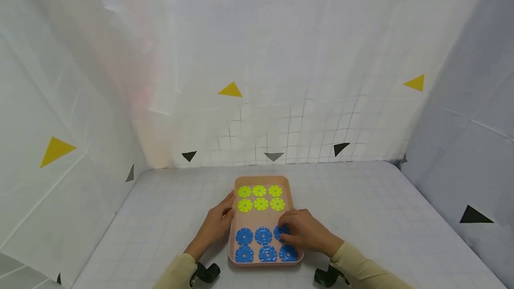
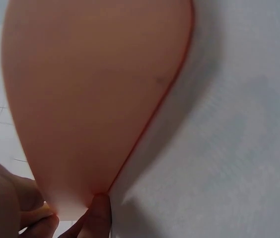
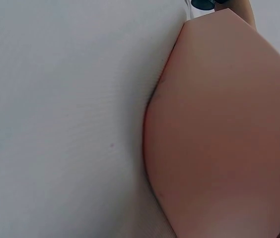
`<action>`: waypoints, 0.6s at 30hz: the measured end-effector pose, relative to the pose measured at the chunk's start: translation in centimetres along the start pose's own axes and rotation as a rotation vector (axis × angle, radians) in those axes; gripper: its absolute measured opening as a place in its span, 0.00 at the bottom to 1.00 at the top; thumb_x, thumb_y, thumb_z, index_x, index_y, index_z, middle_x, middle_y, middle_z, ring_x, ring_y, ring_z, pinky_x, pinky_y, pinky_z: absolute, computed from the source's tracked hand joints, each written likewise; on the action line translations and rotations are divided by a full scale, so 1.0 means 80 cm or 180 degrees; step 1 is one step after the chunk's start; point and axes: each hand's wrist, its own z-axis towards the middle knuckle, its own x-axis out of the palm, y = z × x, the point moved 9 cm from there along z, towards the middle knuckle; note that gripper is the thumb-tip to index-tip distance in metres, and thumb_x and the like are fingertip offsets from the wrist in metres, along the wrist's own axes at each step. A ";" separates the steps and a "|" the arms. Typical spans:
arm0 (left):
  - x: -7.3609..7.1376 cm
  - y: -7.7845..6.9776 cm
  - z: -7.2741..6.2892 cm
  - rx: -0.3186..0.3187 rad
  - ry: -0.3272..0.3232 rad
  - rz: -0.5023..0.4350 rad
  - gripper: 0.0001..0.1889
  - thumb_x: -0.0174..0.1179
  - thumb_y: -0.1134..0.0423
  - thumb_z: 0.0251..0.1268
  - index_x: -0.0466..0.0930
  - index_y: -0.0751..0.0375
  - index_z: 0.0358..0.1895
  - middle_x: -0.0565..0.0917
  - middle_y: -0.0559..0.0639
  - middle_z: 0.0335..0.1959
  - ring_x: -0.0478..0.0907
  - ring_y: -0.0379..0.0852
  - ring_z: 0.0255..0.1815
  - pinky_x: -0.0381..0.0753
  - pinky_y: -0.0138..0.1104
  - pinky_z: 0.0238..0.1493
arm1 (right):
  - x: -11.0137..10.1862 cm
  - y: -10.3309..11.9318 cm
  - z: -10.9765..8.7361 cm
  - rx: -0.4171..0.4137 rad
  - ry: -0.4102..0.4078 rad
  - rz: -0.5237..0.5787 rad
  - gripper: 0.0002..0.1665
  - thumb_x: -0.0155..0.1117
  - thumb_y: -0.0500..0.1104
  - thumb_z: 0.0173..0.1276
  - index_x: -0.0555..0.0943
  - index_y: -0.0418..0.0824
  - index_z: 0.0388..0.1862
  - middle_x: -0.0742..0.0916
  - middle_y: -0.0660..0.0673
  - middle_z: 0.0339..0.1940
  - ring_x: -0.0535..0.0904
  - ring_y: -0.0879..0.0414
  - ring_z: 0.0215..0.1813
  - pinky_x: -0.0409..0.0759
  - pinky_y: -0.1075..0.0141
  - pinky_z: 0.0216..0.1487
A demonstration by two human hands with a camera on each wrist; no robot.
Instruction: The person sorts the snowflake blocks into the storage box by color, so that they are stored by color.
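Note:
A shallow pinkish-beige tray lies on the table, holding two groups of notched plastic discs. Yellow-green notched discs form two rows at the far end, and blue notched discs form two rows at the near end. My left hand rests along the tray's left side, its fingers stretched out against the outer wall. Over the right rim reaches my right hand, its thumb and forefinger pinching a blue disc in the upper blue row. That hand partly hides the disc. The right wrist view mostly shows the tray's outer wall.
The tray stands on a white, faintly gridded table. White sheets with yellow and black triangles rise behind and at both sides. A dark wrist camera sits at the left sleeve, another dark camera at the right.

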 end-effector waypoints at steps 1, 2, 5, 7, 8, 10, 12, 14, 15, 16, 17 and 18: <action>0.000 0.000 0.000 0.0003 -0.0007 0.0008 0.29 0.55 0.64 0.82 0.61 0.60 0.81 0.59 0.51 0.82 0.60 0.49 0.79 0.71 0.48 0.70 | 0.000 -0.001 0.000 0.0006 0.0003 -0.0001 0.13 0.77 0.49 0.66 0.88 0.48 0.47 0.86 0.58 0.46 0.80 0.60 0.51 0.75 0.41 0.60; 0.000 0.000 0.000 0.0008 -0.0016 0.0014 0.29 0.55 0.64 0.82 0.61 0.60 0.81 0.59 0.51 0.82 0.60 0.49 0.79 0.72 0.48 0.70 | 0.001 -0.001 0.000 0.0003 0.0004 -0.0015 0.13 0.77 0.49 0.66 0.89 0.48 0.47 0.86 0.58 0.46 0.80 0.60 0.51 0.75 0.41 0.60; -0.001 -0.001 0.000 0.0034 -0.0034 0.0039 0.29 0.55 0.65 0.82 0.61 0.61 0.81 0.60 0.52 0.82 0.61 0.50 0.79 0.72 0.48 0.69 | 0.001 -0.001 0.000 -0.0018 0.0016 -0.0082 0.15 0.76 0.48 0.67 0.88 0.45 0.50 0.87 0.58 0.46 0.80 0.60 0.51 0.76 0.41 0.60; 0.000 0.000 0.000 0.0035 -0.0036 0.0039 0.29 0.55 0.65 0.82 0.61 0.61 0.81 0.60 0.52 0.82 0.60 0.50 0.79 0.72 0.48 0.69 | 0.001 0.000 0.001 -0.0038 0.0008 -0.0120 0.16 0.76 0.48 0.68 0.88 0.44 0.51 0.87 0.58 0.47 0.81 0.60 0.52 0.77 0.42 0.60; 0.000 0.000 0.000 0.0039 -0.0040 0.0042 0.29 0.56 0.65 0.82 0.61 0.61 0.81 0.60 0.52 0.82 0.60 0.50 0.79 0.72 0.48 0.69 | -0.001 0.001 0.002 -0.0071 -0.0012 -0.0135 0.16 0.75 0.47 0.68 0.89 0.42 0.51 0.87 0.57 0.48 0.81 0.59 0.53 0.77 0.42 0.60; 0.000 0.000 0.000 0.0043 -0.0040 0.0039 0.29 0.56 0.65 0.82 0.61 0.62 0.81 0.60 0.52 0.82 0.60 0.50 0.79 0.72 0.48 0.69 | -0.006 0.003 0.000 -0.0102 -0.0094 -0.0077 0.16 0.75 0.45 0.68 0.88 0.41 0.52 0.87 0.56 0.49 0.81 0.58 0.54 0.78 0.42 0.60; 0.000 0.000 0.000 0.0040 -0.0035 0.0030 0.29 0.56 0.65 0.81 0.61 0.62 0.81 0.60 0.52 0.82 0.60 0.50 0.79 0.72 0.48 0.70 | -0.012 0.002 -0.001 -0.0104 -0.0218 0.0035 0.15 0.75 0.43 0.69 0.88 0.41 0.52 0.87 0.55 0.50 0.81 0.57 0.55 0.79 0.43 0.60; -0.001 0.000 0.000 0.0040 -0.0030 0.0023 0.29 0.56 0.65 0.81 0.61 0.62 0.81 0.60 0.52 0.82 0.60 0.50 0.79 0.72 0.48 0.70 | -0.021 0.000 -0.003 -0.0088 -0.0369 0.0167 0.14 0.74 0.41 0.69 0.87 0.40 0.52 0.87 0.53 0.51 0.81 0.56 0.56 0.80 0.44 0.60; -0.001 -0.001 0.000 0.0033 -0.0024 0.0019 0.30 0.56 0.65 0.81 0.61 0.62 0.81 0.60 0.52 0.82 0.60 0.50 0.79 0.72 0.48 0.70 | -0.025 -0.002 -0.005 -0.0054 -0.0448 0.0228 0.14 0.73 0.40 0.70 0.87 0.41 0.53 0.87 0.52 0.52 0.81 0.55 0.57 0.81 0.45 0.61; -0.001 -0.001 -0.001 0.0046 -0.0026 0.0028 0.29 0.56 0.66 0.81 0.61 0.62 0.81 0.60 0.53 0.82 0.60 0.51 0.79 0.72 0.49 0.69 | -0.028 -0.003 -0.005 -0.0035 -0.0524 0.0267 0.14 0.72 0.39 0.70 0.87 0.40 0.54 0.87 0.51 0.52 0.82 0.54 0.57 0.81 0.45 0.61; -0.001 -0.002 -0.001 0.0043 -0.0024 0.0026 0.29 0.56 0.66 0.81 0.61 0.62 0.81 0.60 0.52 0.82 0.60 0.51 0.79 0.72 0.49 0.69 | -0.033 -0.005 -0.006 -0.0022 -0.0610 0.0284 0.14 0.71 0.38 0.71 0.87 0.40 0.54 0.87 0.50 0.53 0.82 0.52 0.58 0.82 0.46 0.61; -0.001 -0.002 -0.001 0.0057 -0.0028 0.0027 0.29 0.56 0.66 0.81 0.61 0.62 0.81 0.60 0.53 0.82 0.60 0.51 0.79 0.72 0.49 0.69 | -0.037 -0.005 -0.007 -0.0021 -0.0692 0.0270 0.15 0.71 0.38 0.71 0.87 0.40 0.55 0.87 0.48 0.55 0.82 0.51 0.59 0.82 0.46 0.61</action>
